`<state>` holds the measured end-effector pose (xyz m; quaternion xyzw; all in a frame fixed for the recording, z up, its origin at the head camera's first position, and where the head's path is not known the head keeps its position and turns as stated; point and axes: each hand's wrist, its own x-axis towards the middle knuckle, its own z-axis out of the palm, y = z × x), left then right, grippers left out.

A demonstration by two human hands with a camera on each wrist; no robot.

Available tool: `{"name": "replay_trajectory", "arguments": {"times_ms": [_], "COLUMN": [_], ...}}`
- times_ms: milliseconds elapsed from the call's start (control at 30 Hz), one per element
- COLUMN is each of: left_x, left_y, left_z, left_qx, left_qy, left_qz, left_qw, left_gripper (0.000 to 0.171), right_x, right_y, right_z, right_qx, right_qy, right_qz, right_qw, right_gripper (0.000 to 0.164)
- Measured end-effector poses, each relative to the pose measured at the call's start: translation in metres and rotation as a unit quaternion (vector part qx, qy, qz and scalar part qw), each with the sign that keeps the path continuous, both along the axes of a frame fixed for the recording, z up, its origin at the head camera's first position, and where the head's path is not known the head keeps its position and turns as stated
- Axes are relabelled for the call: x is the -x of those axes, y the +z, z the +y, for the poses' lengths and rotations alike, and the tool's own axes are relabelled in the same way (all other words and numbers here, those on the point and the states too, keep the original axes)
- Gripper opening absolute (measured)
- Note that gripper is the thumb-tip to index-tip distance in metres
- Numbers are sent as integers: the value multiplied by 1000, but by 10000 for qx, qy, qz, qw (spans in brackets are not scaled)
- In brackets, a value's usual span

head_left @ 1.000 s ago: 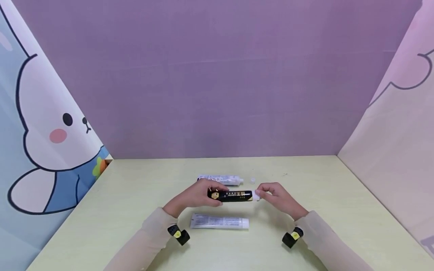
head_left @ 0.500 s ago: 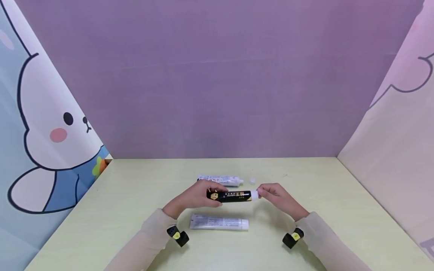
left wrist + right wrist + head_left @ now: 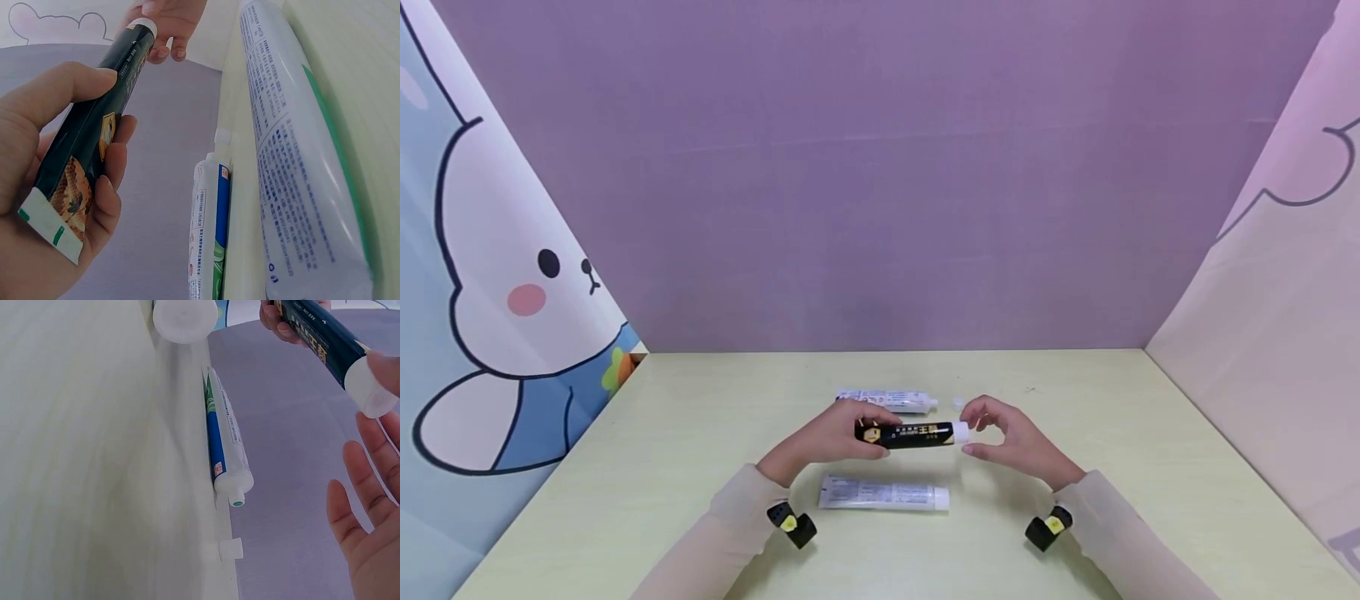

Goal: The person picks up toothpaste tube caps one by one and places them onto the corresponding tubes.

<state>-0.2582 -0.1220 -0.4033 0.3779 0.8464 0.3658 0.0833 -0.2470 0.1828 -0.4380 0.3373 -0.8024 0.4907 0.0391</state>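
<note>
White cap (image 3: 961,432) tops the black tube (image 3: 917,435). Right fingers (image 3: 361,478) are loose; left fingers (image 3: 116,165) hold it. Behind it lies an uncapped tube (image 3: 895,402); in front, a capped tube (image 3: 880,493).

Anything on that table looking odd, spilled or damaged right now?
One thing: the far tube lies uncapped, a small white cap loose on the table beyond its nozzle. The black tube in the left hand and the near tube are both capped. I see no spill.
</note>
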Motion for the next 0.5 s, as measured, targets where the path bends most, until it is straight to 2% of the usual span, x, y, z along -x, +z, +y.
{"name": "replay_trajectory", "arguments": {"times_ms": [133, 233, 367, 500], "left_x": [0, 1, 1, 0], "left_y": [-1, -1, -1, -2], "left_z": [0, 0, 0, -1], "left_qx": [13, -27, -71, -100], "left_qy": [-23, -49, -59, -68], "left_qz": [18, 9, -21, -50], "left_qw": [10000, 10000, 10000, 9999], "left_gripper": [39, 39, 39, 39], "right_x": [-5, -12, -19, -20], "right_y": [3, 14, 26, 28], "right_z": [-3, -7, -9, -10], "right_qx": [-126, -155, -168, -161], "right_qy": [-189, -242, -224, -240], "right_qz": [146, 254, 258, 212], "right_qw": [9996, 9993, 9993, 9994], "right_gripper": [31, 29, 26, 23]}}
